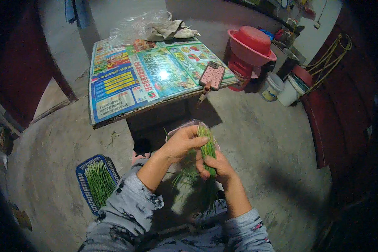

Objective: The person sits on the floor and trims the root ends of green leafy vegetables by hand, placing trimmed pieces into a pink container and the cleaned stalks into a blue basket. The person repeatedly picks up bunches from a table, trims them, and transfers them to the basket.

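A bunch of green garlic chives is held upright in front of me, pale ends up and thin leaf tips hanging down. My left hand grips it near the pale ends, the thumb lying across the stalks. Lower on the same bunch, my right hand wraps the green part with fingers and thumb. Behind my hands a pale-rimmed container is mostly hidden. Loose green leaves lie below my hands. On the floor to the left, a blue plastic basket holds more chives, laid lengthwise.
A low table covered with printed sheets stands ahead. It bears a phone in a pink case, a cloth and clear plastic film. Pink basins and white buckets stand at the right, near a coiled rope.
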A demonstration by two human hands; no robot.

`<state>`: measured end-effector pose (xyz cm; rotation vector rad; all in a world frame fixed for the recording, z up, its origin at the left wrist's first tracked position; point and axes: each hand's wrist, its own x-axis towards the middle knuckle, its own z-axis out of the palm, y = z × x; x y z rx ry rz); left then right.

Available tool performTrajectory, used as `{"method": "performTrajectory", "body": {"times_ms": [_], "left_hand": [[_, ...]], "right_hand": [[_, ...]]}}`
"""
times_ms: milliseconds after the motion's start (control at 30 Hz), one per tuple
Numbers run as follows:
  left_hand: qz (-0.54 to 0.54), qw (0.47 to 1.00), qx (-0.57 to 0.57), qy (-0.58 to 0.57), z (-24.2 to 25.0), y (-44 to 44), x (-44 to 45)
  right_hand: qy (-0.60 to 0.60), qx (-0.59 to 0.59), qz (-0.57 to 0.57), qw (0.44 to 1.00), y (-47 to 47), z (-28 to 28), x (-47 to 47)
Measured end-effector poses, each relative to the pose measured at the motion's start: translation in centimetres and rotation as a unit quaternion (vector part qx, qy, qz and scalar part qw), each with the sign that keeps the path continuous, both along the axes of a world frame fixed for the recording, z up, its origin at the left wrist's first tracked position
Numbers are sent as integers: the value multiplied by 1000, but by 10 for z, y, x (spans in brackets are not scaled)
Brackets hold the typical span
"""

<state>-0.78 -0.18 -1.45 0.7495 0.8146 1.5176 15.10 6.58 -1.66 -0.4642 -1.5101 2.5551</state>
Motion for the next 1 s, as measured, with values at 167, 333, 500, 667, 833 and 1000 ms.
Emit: {"method": "performTrajectory", "body": {"times_ms": [167,333,500,667,833,1000], "left_hand": [[-54,997,46,-15,1,6,7],[-44,998,39,23,-5,20,20],[181,981,16,71,-8,36,39],[158,977,9,143,-13,33,39],[148,976,-18,160,-19,29,43],[166,973,-18,157,-23,28,43]], "right_hand": [[97,-77,-11,992,-5,8,8],[102,-75,-54,990,-1,0,21],[-30,15,-172,984,11,-2,20],[-58,125,-210,968,11,-12,21],[-52,173,-229,957,9,-16,17],[-62,223,-245,941,7,-18,14]]}}
